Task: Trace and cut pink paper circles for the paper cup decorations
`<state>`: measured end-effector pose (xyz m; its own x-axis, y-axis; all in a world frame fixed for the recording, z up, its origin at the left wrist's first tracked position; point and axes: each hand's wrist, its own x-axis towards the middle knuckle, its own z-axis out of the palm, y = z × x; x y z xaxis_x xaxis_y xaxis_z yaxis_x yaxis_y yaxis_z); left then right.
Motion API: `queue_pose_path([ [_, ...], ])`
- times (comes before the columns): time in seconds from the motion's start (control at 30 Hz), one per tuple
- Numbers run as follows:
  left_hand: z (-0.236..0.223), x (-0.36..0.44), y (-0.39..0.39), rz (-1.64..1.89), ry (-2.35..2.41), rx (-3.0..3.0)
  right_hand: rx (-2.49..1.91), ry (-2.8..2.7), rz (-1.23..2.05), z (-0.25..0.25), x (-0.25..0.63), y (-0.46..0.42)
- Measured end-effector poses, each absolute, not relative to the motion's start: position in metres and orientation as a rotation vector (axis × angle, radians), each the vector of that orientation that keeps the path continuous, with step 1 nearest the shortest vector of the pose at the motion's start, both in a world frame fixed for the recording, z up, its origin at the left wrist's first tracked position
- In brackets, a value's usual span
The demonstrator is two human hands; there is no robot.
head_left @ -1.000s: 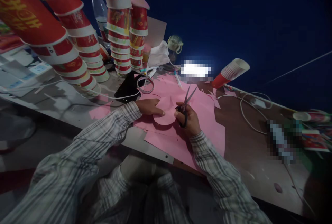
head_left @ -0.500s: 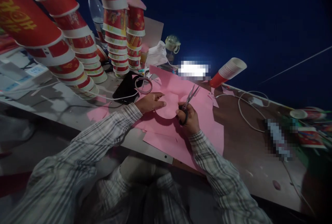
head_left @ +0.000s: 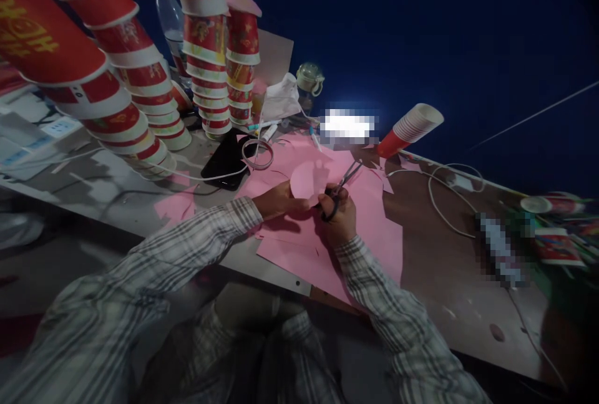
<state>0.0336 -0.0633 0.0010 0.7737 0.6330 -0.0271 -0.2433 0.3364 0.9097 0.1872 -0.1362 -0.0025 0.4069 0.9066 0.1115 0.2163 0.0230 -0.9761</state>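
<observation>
Left hand (head_left: 281, 201) pinches pink paper (head_left: 303, 183); right hand (head_left: 342, 217) grips open scissors (head_left: 335, 194) near surface's (head_left: 440, 254) front edge. I judge closeness risks nicks.

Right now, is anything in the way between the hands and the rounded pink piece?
Nothing visible blocks the left hand: it holds the rounded pink piece. The right hand is close beside the piece, holding scissors whose blades point away from it; I cannot tell whether that hand touches the piece.
</observation>
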Motion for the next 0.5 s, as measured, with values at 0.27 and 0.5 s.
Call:
queue_pose_path([
  [0.27, 0.01, 0.038, -0.068, 0.799, 0.711, 0.894, -1.433, -1.02, 0.92, 0.001, 0.182, -0.14],
  [0.5, 0.019, 0.032, -0.065, 0.787, 0.743, 0.962, -1.461, -1.123, 0.936, 0.005, 0.182, -0.143],
])
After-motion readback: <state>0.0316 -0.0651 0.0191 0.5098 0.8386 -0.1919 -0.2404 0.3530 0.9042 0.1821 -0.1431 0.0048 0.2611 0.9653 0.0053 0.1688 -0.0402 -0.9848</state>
